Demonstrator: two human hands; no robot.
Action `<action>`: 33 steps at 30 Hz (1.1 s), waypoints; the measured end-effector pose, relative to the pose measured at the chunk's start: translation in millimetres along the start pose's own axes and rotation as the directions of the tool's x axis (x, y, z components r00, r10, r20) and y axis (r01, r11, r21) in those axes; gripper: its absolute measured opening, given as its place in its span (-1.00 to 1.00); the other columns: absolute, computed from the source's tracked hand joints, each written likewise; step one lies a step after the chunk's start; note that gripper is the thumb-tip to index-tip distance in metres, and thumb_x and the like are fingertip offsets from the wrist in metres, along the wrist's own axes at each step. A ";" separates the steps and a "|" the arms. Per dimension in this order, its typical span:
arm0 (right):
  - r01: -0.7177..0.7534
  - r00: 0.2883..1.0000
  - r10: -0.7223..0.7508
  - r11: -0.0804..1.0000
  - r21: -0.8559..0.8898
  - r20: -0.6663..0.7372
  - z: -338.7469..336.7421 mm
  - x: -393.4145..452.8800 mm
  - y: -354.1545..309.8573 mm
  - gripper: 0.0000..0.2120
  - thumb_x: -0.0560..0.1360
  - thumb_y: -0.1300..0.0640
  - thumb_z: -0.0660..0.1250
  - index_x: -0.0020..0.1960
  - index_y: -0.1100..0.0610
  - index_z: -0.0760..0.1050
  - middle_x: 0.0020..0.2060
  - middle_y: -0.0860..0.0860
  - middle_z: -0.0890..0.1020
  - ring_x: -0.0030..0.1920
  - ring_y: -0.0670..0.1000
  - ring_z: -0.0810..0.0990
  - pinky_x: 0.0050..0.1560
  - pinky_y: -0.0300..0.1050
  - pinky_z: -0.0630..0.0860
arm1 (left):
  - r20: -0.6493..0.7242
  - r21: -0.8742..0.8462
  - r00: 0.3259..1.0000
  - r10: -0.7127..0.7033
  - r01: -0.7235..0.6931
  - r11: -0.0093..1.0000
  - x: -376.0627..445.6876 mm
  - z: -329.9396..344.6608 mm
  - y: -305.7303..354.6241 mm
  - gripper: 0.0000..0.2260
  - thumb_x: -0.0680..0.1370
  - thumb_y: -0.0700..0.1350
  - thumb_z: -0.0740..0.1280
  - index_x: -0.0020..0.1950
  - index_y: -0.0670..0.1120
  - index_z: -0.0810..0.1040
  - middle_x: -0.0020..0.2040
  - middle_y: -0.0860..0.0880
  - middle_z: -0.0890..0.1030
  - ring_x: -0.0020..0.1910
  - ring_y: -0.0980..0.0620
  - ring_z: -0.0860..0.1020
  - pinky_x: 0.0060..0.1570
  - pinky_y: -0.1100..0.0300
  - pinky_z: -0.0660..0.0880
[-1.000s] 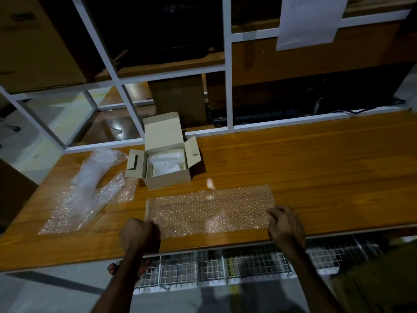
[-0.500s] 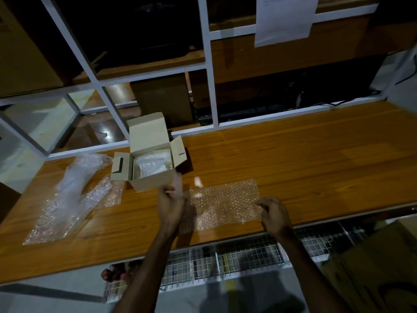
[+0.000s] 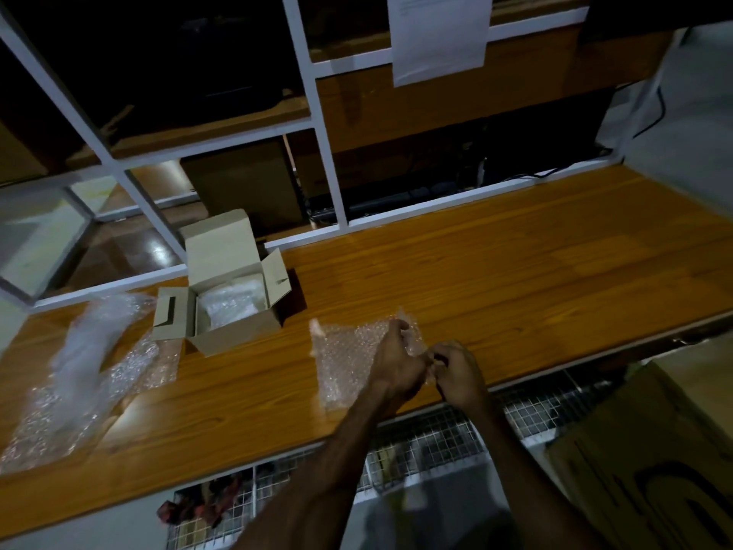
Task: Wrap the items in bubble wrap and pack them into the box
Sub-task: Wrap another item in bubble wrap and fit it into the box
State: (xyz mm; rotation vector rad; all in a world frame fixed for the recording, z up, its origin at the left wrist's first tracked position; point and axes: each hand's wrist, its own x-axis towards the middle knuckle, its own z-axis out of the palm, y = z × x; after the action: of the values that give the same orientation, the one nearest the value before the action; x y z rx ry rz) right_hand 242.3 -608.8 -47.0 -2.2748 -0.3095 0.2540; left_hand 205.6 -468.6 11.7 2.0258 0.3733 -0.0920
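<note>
wrapped item (image 3: 426,353) (behind hands) hidden

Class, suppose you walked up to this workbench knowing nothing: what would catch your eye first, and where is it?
Near the table's front edge, the left hand and right hand meet, each pinching a sheet of bubble wrap. To the left stands an open cardboard box with a wrapped bundle inside. Loose plastic wrap lies at the far left.

Two bare forearms enter from the 6 o'clock edge of the head view, with no sleeves, gloves, watch or rings visible on them. The left hand (image 3: 396,361) lies toward 9 o'clock of the right hand (image 3: 460,371). Both wrists are uncovered; fingernail detail is blurred.
</note>
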 end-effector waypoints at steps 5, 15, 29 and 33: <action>0.009 0.999 -0.007 0.999 0.033 -0.046 -3.3 0.6 2.2 -0.79 0.65 0.20 0.30 -0.09 -0.02 0.61 -0.09 -0.05 0.53 -0.02 0.05 0.48 0.01 -0.07 0.42 | -0.108 0.183 0.988 0.113 -0.092 0.979 -3.9 3.8 -24.2 -0.76 0.66 0.12 0.19 0.29 0.11 0.48 -0.12 0.05 0.70 -0.22 0.05 0.66 -0.18 -0.15 0.66; -0.138 0.933 0.079 0.980 -0.147 -0.350 2.4 2.9 -30.4 -0.84 0.56 0.30 0.35 0.05 0.08 0.62 0.16 0.04 0.60 0.00 0.05 0.57 -0.01 -0.07 0.54 | -0.360 0.647 0.933 0.032 0.225 0.728 -16.6 -51.1 -69.1 -0.63 0.65 0.18 0.23 0.38 0.02 0.46 0.55 -0.15 0.34 0.51 -0.16 0.28 0.44 -0.25 0.32; 0.340 0.940 -0.283 0.763 -0.550 0.188 73.2 23.7 -23.0 -0.37 0.71 -0.30 -0.16 0.70 -0.07 -0.03 0.68 -0.03 -0.04 0.68 0.03 -0.10 0.66 0.09 -0.12 | -0.111 0.737 0.993 -0.033 0.105 0.668 -24.4 -67.3 -128.1 -0.40 0.73 0.24 -0.23 0.72 0.04 -0.24 0.71 -0.04 -0.25 0.69 -0.11 -0.28 0.58 -0.40 -0.25; 0.223 0.975 -0.186 0.769 -0.599 0.124 58.3 31.9 -11.4 -0.33 0.67 -0.36 -0.23 0.70 -0.10 -0.18 0.67 -0.03 -0.17 0.67 0.06 -0.22 0.64 0.16 -0.25 | -0.146 0.724 0.987 -0.072 0.156 0.672 -26.8 -70.1 -130.1 -0.38 0.72 0.24 -0.25 0.72 -0.01 -0.25 0.71 -0.06 -0.27 0.68 -0.16 -0.30 0.56 -0.42 -0.26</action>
State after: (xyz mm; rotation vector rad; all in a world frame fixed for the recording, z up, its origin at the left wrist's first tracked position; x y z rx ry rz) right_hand 254.6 -550.9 -79.1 -2.8451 -0.7613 0.1100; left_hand 134.3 -357.9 -60.5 2.8235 0.6015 -0.2481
